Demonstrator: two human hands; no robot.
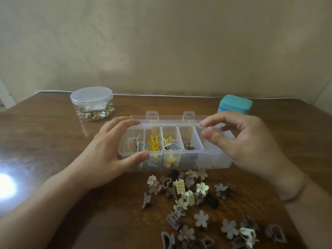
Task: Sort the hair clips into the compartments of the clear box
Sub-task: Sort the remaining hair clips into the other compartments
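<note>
The clear box [172, 152] lies in the middle of the table, divided into several compartments. My left hand [102, 155] grips its left end, thumb on the front rim and fingers over the back rim. At the right end, my right hand [251, 146] holds the box between thumb and fingers. Small coloured clips [134, 144] fill the left compartment, then come yellow star clips [152, 142], mixed clips [169, 143] and brown clips [188, 146]. The rightmost compartment looks empty. A loose pile of flower and claw hair clips [188, 193] in beige, cream and brown lies in front of the box.
A round clear jar [91, 103] with a lid and metallic trinkets stands at the back left. A teal box [235, 105] sits at the back right. The wooden table [53, 141] ends at a wall behind. A bright glare [5, 186] marks the left edge.
</note>
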